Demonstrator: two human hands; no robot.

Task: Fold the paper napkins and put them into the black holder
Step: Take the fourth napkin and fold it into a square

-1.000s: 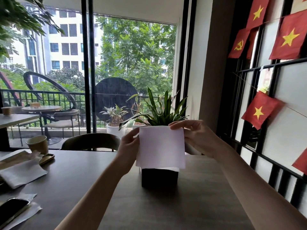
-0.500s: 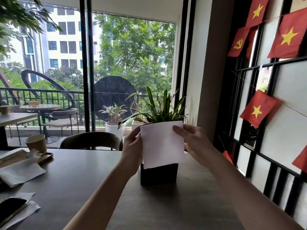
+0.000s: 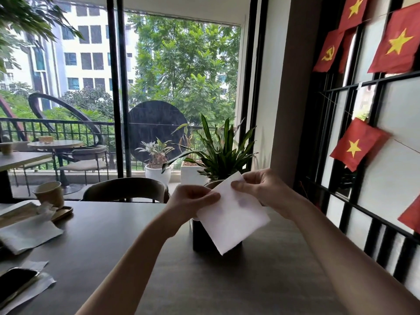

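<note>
I hold a white paper napkin (image 3: 231, 214) in the air with both hands, tilted so one corner points down. My left hand (image 3: 191, 198) pinches its left edge and my right hand (image 3: 261, 187) pinches its top corner. Behind and under the napkin stands the black holder (image 3: 202, 237) on the dark table (image 3: 204, 280); the napkin hides most of it, and I cannot tell what is inside.
More white napkins (image 3: 27, 233) lie at the table's left edge, beside a paper cup (image 3: 48, 193) on a small tray. A phone (image 3: 16, 283) rests on a napkin near the front left. A potted plant (image 3: 222, 153) and a chair (image 3: 125, 189) stand behind the table.
The napkin has turned from hanging square to a diagonal tilt, and both hands have shifted to the right with it. My right hand now grips the upper corner.
</note>
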